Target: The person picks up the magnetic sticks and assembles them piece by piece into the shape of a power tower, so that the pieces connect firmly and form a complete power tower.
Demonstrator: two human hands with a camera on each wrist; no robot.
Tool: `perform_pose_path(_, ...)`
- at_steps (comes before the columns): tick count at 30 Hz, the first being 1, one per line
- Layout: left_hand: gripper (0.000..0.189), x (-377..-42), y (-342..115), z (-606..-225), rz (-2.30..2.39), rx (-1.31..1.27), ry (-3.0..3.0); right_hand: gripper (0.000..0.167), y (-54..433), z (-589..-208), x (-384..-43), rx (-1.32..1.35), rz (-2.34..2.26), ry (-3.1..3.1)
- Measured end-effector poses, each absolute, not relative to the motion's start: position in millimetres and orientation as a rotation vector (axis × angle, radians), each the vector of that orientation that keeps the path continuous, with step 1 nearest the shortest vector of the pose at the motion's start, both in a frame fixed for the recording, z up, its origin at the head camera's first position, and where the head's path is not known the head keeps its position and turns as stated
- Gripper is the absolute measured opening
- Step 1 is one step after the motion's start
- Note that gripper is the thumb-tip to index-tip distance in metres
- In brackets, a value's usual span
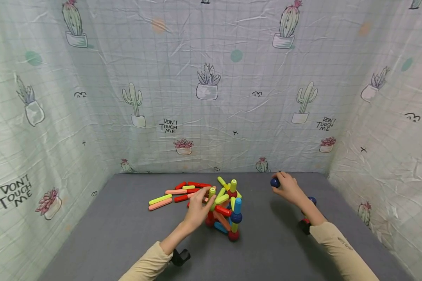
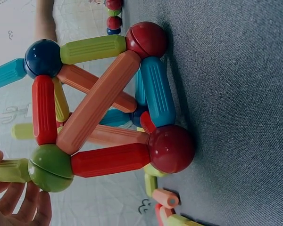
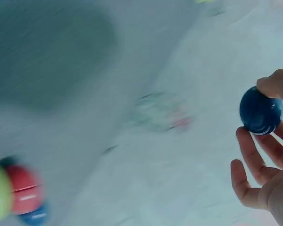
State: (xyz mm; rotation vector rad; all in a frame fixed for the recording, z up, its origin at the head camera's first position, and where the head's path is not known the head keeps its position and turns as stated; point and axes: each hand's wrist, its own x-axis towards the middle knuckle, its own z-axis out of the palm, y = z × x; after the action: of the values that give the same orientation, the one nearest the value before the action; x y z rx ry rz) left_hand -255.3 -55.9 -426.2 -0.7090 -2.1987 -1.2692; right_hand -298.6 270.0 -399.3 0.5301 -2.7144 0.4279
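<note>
A frame of coloured rods and balls stands on the table, with red balls (image 2: pixel 172 149) at its base. My left hand (image 1: pixel 197 208) is at its left side, pinching an upright yellow-green rod (image 2: pixel 9 170) that sits on a green ball (image 2: pixel 51 167). On the near right corner a blue rod (image 1: pixel 238 205) rises from a blue ball (image 1: pixel 236 217). Out to the right, my right hand (image 1: pixel 289 188) holds a loose dark blue ball (image 3: pixel 261 111) between thumb and fingertips, raised above the table.
Loose red, orange and yellow-green rods (image 1: pixel 160 203) lie left of and behind the frame. A cluster of balls, one of them blue (image 1: pixel 312 200), is partly hidden by the right forearm. A cactus-print curtain (image 1: pixel 207 117) encloses the grey table (image 1: pixel 126 234).
</note>
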Motion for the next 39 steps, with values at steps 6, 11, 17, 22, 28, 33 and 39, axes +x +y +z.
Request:
perform_pose_path(6, 0.026, -256.3, -57.3, -426.4, -1.274, -0.713, -2.206, 0.039, 217.9, -361.7, -278.8, 0.951, 0.485, -2.319)
perform_pose_path(11, 0.025, -258.0, -57.8, -426.9, -1.266, -0.7, -2.223, 0.046, 179.2, -333.5, -265.3, 1.154, 0.456, -2.214)
perform_pose_path(17, 0.022, -259.8, -58.5, -427.0, -1.272, -0.726, -2.232, 0.042, 142.4, -318.6, -256.6, 1.248, 0.386, -2.29)
perform_pose_path(22, 0.023, -261.5, -60.8, -427.8, -1.313, -0.774, -2.216, 0.038, 124.4, -322.8, -256.0, 1.273, 0.26, -2.319)
perform_pose_path(28, 0.021, -253.8, -62.6, -419.1, -1.397, -0.749, -2.221, 0.04, 114.8, -336.9, -264.0, 1.292, 0.168, -2.322)
perform_pose_path(33, 0.014, -252.8, -63.0, -419.4, -1.394, -0.767, -2.193, 0.045, 116.1, -340.7, -264.4, 1.294, 0.25, -2.33)
perform_pose_path(39, 0.013, -238.8, -62.7, -403.2, -1.38, -0.776, -2.192, 0.039, 155.0, -346.3, -275.2, 1.068, 0.387, -2.319)
